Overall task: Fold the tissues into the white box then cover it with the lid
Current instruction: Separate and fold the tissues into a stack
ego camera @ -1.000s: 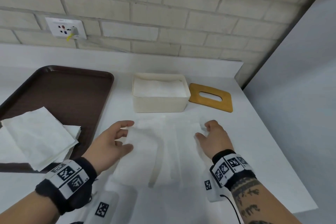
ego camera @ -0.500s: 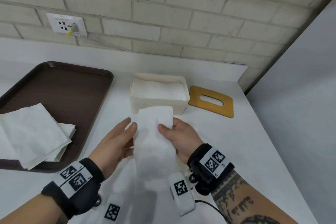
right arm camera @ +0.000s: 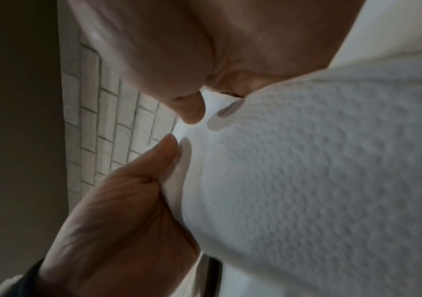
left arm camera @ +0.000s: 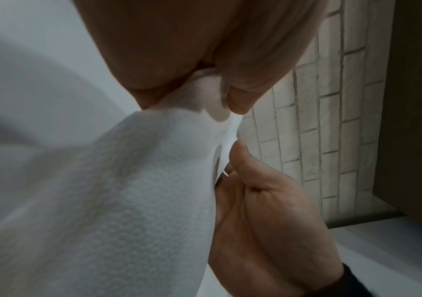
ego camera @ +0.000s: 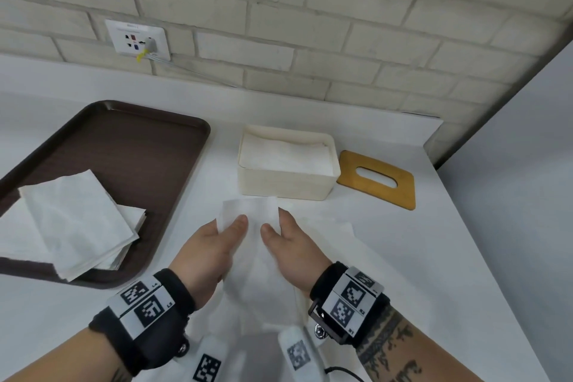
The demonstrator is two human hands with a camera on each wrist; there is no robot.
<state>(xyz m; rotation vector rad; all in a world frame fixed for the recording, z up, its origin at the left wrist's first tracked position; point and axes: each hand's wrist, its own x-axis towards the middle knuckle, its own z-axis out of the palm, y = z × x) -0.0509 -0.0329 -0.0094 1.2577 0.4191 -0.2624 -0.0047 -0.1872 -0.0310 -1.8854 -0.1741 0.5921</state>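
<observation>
The head view alone shows the layout: the white box (ego camera: 286, 169) on the surface (ego camera: 449, 257), already holding tissues, the wooden lid (ego camera: 376, 178) lying flat just to its right, and a brown tray (ego camera: 124, 158) on the left carrying a stack of tissues (ego camera: 77, 223). Just in front of the box, the left hand (ego camera: 210, 245) and right hand (ego camera: 293, 245) hold one folded tissue (ego camera: 251, 220) between them, thumbs on top, palms turned toward each other. The wrist views add its embossed texture and each thumb pinching its edge. The fingers beneath seem curled against it, though blur makes this uncertain. Another sheet (ego camera: 335, 226) lies flat beneath the right hand.
</observation>
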